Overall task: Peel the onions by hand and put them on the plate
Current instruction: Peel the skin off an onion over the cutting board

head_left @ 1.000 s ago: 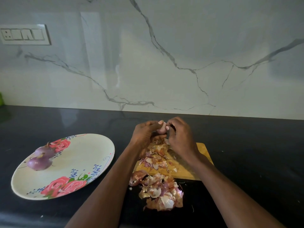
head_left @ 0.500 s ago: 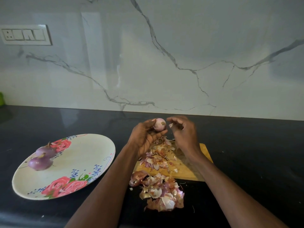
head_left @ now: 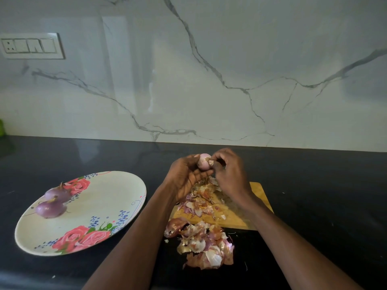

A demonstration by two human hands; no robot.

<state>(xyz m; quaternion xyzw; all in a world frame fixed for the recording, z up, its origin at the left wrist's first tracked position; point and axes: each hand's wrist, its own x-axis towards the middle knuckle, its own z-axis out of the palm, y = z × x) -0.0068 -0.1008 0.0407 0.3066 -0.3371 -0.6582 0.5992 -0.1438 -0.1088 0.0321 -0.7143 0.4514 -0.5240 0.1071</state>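
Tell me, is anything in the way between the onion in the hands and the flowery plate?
Nothing visible. The onion sits in the left hand, and only bare dark counter lies between it and the plate.

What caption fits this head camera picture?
Left hand holds an onion while right hand picks at its skin.

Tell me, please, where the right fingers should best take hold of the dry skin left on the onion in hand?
Probably at the brown root tuft on the onion, coming from the right: the left hand cups its other side, leaving that end exposed.
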